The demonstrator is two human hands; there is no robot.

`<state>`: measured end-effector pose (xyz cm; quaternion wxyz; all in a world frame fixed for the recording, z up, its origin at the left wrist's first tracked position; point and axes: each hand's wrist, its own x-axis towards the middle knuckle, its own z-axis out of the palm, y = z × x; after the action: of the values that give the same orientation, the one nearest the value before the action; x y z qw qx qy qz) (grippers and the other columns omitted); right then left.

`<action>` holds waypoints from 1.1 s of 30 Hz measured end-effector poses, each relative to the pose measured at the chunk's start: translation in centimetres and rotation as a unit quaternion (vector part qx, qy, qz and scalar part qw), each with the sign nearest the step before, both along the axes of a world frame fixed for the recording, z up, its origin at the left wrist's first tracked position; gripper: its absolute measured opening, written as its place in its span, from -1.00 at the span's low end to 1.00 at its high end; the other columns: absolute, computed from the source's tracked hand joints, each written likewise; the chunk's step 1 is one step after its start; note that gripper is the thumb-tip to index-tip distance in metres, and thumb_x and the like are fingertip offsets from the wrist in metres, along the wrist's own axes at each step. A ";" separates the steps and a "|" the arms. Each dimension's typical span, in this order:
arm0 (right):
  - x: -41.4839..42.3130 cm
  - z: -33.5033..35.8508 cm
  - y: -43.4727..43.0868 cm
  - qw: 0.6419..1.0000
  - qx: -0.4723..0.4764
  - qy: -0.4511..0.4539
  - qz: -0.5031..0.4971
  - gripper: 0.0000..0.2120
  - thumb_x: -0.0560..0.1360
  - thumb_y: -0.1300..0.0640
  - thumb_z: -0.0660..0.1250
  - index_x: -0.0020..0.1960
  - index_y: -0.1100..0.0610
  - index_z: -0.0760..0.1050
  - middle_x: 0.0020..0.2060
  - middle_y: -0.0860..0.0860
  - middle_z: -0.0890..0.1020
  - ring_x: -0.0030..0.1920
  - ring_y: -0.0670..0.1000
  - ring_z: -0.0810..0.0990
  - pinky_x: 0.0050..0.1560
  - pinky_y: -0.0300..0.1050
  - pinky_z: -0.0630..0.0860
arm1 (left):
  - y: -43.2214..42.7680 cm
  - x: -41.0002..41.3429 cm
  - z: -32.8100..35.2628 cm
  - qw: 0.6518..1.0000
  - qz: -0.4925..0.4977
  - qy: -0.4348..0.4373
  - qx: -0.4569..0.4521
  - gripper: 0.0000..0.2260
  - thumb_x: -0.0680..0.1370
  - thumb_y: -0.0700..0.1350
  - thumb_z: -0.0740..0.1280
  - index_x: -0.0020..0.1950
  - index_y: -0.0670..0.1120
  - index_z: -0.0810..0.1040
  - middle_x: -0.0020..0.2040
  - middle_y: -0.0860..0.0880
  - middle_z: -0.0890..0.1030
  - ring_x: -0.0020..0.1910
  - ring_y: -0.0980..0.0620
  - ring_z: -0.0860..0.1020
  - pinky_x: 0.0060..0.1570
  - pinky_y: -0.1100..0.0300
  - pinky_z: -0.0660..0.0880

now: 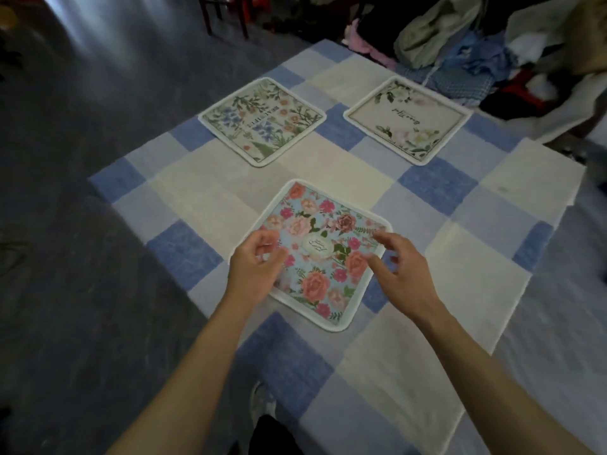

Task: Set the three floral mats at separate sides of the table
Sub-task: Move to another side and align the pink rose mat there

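Observation:
Three floral mats lie flat on a table under a blue and cream checked cloth (pixel 203 192). The nearest mat (pixel 315 244) is light blue with pink roses and a white border. My left hand (pixel 254 264) hovers over its left corner, fingers loosely curled and holding nothing. My right hand (pixel 399 272) hovers over its right corner, fingers apart and empty. Farther back on the left lies a cream mat with blue and green sprigs (pixel 262 121). At the back right lies a cream mat with white flowers and script (pixel 409 119).
A heap of clothes (pixel 460 44) sits beyond the table's far right corner. Chair legs (pixel 226 18) stand on the grey floor past the far edge. My shoe (pixel 261 402) shows below the table's near left edge.

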<state>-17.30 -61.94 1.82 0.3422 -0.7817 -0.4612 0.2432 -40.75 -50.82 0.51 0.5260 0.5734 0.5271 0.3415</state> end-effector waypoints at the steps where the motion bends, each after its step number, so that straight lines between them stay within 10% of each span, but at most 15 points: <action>1: -1.1 0.2 0.0 1.000 -0.004 0.000 -0.026 -0.61 0.54 -0.07 0.32 0.33 0.00 0.43 0.26 -0.05 0.53 0.22 -0.05 0.49 0.26 -0.01 0.47 | 1.1 -0.7 0.0 1.000 -0.022 -0.002 0.006 -0.80 0.47 -0.15 0.45 0.07 -0.01 0.59 0.04 0.07 0.64 0.06 0.10 0.60 0.00 0.22 0.56; 7: -8.0 2.6 1.2 0.999 -0.015 -0.009 -0.036 -0.65 0.56 0.05 0.32 0.32 0.07 0.45 0.21 -0.07 0.54 0.19 -0.06 0.51 0.25 -0.01 0.48 | 6.4 -6.1 2.0 0.997 -0.061 -0.015 0.049 -0.79 0.35 0.08 0.46 -0.05 0.13 0.59 -0.05 0.13 0.66 -0.04 0.20 0.61 -0.19 0.35 0.54; 22: -4.7 0.6 1.8 0.986 -0.015 0.029 -0.166 -0.61 0.54 -0.04 0.32 0.33 0.03 0.43 0.25 -0.05 0.55 0.23 -0.03 0.52 0.26 0.08 0.49 | 12.0 -0.5 4.2 0.973 -0.204 0.068 0.077 -0.85 0.48 -0.13 0.45 0.02 0.05 0.59 0.00 0.08 0.64 0.03 0.11 0.59 -0.08 0.26 0.52; 33: -2.7 -0.4 6.6 0.980 0.002 -0.003 -0.201 -0.67 0.53 0.07 0.35 0.28 0.05 0.45 0.07 -0.16 0.47 0.08 -0.17 0.42 0.14 -0.20 0.33 | 16.5 7.0 2.1 0.952 -0.281 0.110 0.047 -0.84 0.47 -0.03 0.45 0.03 0.04 0.60 -0.03 0.11 0.64 -0.02 0.19 0.59 -0.10 0.31 0.52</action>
<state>-20.03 -55.34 1.39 0.3845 -0.8582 -0.2966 0.1660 -33.74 -34.30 2.64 0.5116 0.7564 0.3830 0.1392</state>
